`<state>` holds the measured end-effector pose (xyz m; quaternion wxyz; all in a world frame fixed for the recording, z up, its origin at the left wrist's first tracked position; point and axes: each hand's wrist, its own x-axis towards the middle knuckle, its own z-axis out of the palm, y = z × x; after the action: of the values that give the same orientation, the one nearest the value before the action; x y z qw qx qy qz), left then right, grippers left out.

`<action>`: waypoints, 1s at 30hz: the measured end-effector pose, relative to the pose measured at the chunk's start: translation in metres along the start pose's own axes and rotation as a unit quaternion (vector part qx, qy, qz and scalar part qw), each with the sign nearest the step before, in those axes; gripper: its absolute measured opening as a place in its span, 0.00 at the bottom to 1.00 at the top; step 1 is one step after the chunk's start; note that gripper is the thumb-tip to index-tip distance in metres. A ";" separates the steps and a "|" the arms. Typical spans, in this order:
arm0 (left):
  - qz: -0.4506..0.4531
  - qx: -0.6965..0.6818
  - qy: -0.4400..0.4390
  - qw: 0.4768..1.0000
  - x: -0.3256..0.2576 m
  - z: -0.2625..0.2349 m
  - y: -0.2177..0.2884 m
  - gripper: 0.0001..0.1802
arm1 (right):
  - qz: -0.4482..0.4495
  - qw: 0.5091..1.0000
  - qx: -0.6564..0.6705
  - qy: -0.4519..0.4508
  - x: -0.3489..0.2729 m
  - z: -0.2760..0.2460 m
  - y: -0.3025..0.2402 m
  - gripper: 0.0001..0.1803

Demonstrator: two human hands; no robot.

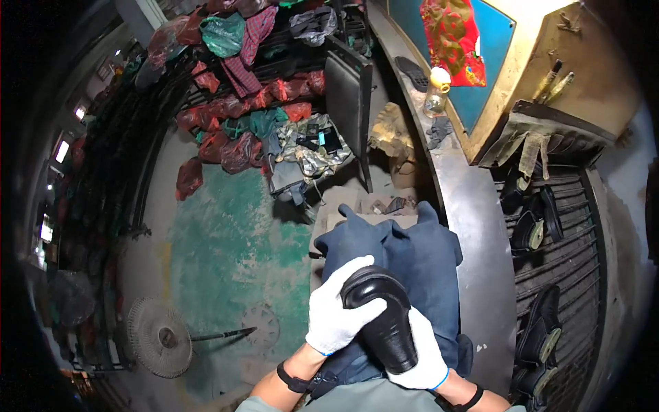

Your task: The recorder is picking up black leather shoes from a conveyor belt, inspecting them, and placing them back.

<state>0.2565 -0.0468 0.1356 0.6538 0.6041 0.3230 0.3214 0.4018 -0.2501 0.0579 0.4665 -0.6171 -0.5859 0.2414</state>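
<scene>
A glossy black shoe (388, 331) is held between my two white-gloved hands, above my lap, which is covered by dark blue cloth (419, 254). My left hand (340, 312) is closed round the shoe's upper left side, its thumb lying across the top. Along the lower right side, my right hand (422, 353) grips the shoe near its lower end; most of its fingers are hidden beneath. The shoe lies at a slant, its lower end towards me.
To my right, a metal ledge (480, 254) borders a slatted conveyor (559, 264) carrying several black shoes (539, 329). A bottle (436, 93) stands further along the ledge. At left is a standing fan (161, 336); ahead, a cloth-covered chair (312, 154) and red bags (240, 151).
</scene>
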 end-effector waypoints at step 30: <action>-0.079 0.065 -0.367 0.925 0.056 0.100 -0.063 0.27 | 0.285 0.816 -0.083 0.497 -0.092 -0.337 0.198 0.44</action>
<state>0.3721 -0.0631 0.0772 0.7091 0.6934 0.1277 0.0029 0.7665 -0.4117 0.0165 0.5517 -0.8287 -0.0902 -0.0251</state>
